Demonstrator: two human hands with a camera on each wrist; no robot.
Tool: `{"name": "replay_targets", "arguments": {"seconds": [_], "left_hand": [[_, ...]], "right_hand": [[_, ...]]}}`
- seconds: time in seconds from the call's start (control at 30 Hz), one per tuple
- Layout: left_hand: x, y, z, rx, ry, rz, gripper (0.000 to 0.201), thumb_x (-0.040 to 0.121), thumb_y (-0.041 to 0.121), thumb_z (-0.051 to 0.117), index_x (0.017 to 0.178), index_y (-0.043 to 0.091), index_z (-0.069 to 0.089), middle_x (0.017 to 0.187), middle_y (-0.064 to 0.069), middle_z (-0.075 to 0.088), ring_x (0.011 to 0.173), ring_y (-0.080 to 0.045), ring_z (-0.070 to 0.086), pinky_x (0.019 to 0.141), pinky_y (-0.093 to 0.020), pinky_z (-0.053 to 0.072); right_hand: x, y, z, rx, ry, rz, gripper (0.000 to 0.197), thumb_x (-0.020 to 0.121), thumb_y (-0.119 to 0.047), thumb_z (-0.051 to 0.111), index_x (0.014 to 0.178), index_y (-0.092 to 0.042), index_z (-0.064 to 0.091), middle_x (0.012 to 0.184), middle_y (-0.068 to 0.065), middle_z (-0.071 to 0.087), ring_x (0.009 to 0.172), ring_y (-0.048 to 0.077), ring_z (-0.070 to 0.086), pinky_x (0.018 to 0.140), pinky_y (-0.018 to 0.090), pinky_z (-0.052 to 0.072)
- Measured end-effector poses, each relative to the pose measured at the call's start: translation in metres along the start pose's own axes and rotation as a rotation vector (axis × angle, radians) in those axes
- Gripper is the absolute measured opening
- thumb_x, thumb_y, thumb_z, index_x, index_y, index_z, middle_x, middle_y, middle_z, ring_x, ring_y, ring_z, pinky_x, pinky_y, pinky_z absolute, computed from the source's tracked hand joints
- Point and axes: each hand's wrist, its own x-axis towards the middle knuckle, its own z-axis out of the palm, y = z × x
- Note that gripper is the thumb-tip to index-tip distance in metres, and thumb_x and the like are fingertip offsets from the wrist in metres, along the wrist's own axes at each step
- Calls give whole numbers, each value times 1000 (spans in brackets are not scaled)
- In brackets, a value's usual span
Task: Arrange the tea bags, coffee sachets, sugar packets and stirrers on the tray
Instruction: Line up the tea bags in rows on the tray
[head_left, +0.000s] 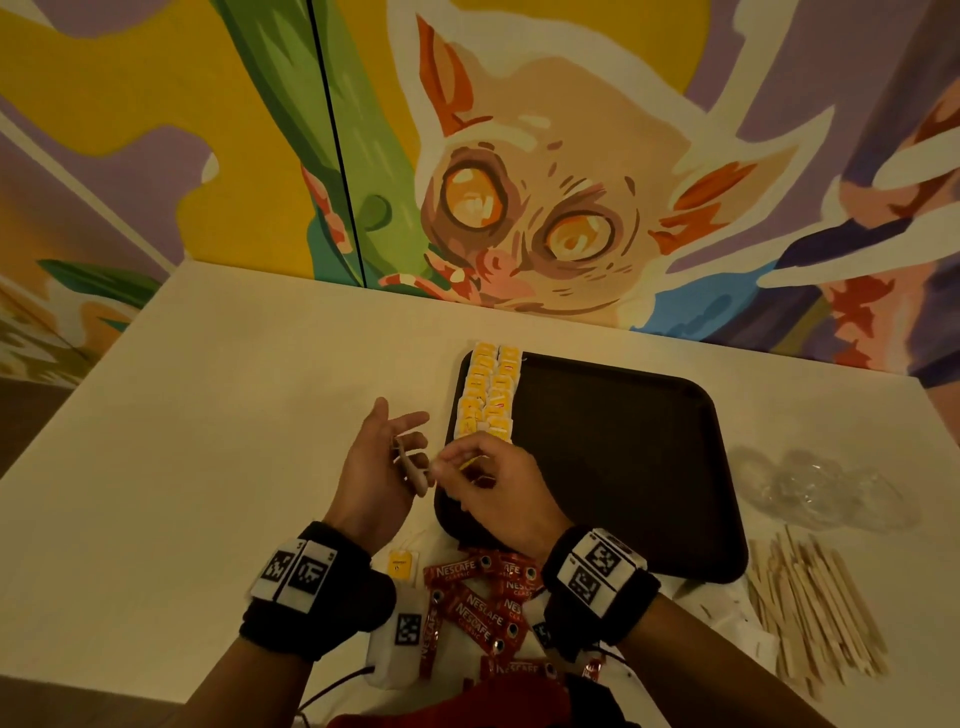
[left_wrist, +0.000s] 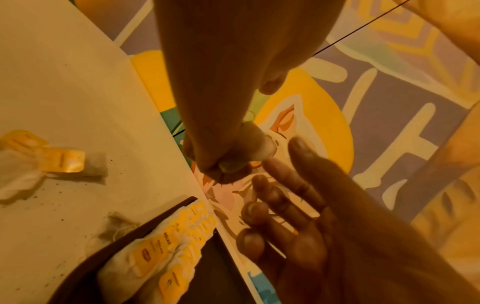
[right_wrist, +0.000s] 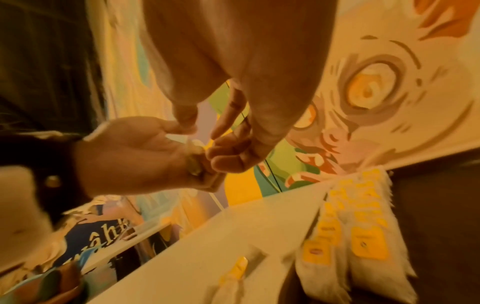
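Paper, wood and matt plastic on a pale table

The tray (head_left: 623, 467) looks dark matt plastic; tea bags (head_left: 488, 395) are soft white paper with glossy yellow tags; coffee sachets (head_left: 478, 613) are shiny red foil (creased); stirrers (head_left: 815, 608) are pale bare wood; the table (head_left: 234, 389) is smooth and matt; crumpled clear film (head_left: 821, 488) glints

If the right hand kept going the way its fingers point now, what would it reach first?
Most likely the left hand: the right hand points left toward its palm, pinching something small, perhaps a tea bag tag, right beside those fingers. Whether they already touch is unclear.
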Motion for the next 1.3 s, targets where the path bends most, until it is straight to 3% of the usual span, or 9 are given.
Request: {"name": "replay_targets", "arguments": {"seconds": [0.13, 0.2, 0.33, 0.47, 0.63, 0.77, 0.87, 1.13, 1.3], "left_hand": [[-4, 2, 6, 33, -36, -24, 60, 96, 57, 33, 120, 9, 60, 93, -7, 51, 75, -19, 54, 58, -28, 50], [-5, 1, 6, 21, -57, -24, 58, 96, 54, 35, 121, 8, 59, 97, -9, 54, 82, -22, 59, 71, -33, 50], [-7, -2, 5, 20, -69, 71, 36, 87, 27, 56, 116, 4, 58, 101, -12, 58, 87, -24, 60, 75, -33, 48], [-4, -7, -2, 201, -23, 186, 28, 89, -1, 59, 117, 2, 59, 105, -21, 66, 90, -25, 68, 76, -31, 56], [-4, -12, -7, 416, 12, 331, 18, 88, 9, 65, 102, -1, 70, 96, -13, 73, 92, -24, 70, 78, -30, 59], [-6, -8, -6, 563, 3, 463, 12, 87, 13, 67, 93, 4, 73, 89, -6, 74, 88, -22, 70, 81, -32, 57], [-8, -5, -6, 693, -52, 579, 8, 88, 9, 66, 90, 6, 73, 85, -3, 73, 83, -16, 70, 77, -25, 55], [-9, 0, -2, 799, -109, 629, 6, 86, 16, 70, 91, 18, 74, 85, 1, 73, 81, -18, 69, 76, -42, 58], [-7, -1, -4, 873, -65, 697, 9, 85, 18, 71, 92, 21, 76, 88, 9, 73, 76, -18, 65, 72, -37, 55]], "right_hand": [[-6, -3, 8, -49, -5, -51, 27, 81, -26, 80, 104, -21, 67, 92, 2, 64, 76, 19, 65, 69, 34, 58], [-5, 1, 13, -24, 60, -57, 18, 85, -20, 76, 100, -16, 68, 88, 5, 64, 73, 20, 65, 64, 32, 58], [-1, 3, 13, 187, 150, 29, 13, 92, -15, 68, 96, -4, 65, 83, 12, 67, 64, 20, 68, 63, 28, 57], [2, 6, 7, 323, 143, 59, 7, 92, -10, 65, 97, -5, 62, 77, 2, 71, 68, 24, 70, 73, 43, 60], [0, 6, 2, 354, 123, 47, 6, 92, -7, 65, 97, -7, 62, 85, 5, 73, 73, 25, 71, 75, 40, 61], [-2, 3, -6, 284, 43, 63, 23, 92, -18, 66, 113, -11, 62, 106, 5, 70, 94, 23, 70, 79, 40, 60], [1, -2, -14, 253, 49, 48, 26, 90, -29, 67, 116, -22, 65, 114, 1, 69, 104, 18, 68, 87, 40, 58], [4, -9, -26, 135, 188, -108, 11, 88, -13, 71, 98, -12, 76, 83, 5, 74, 72, 17, 67, 74, 29, 56], [-1, -12, -33, 17, 185, -83, 10, 87, -20, 73, 95, -18, 77, 84, -3, 74, 77, 10, 69, 79, 31, 58]]}}
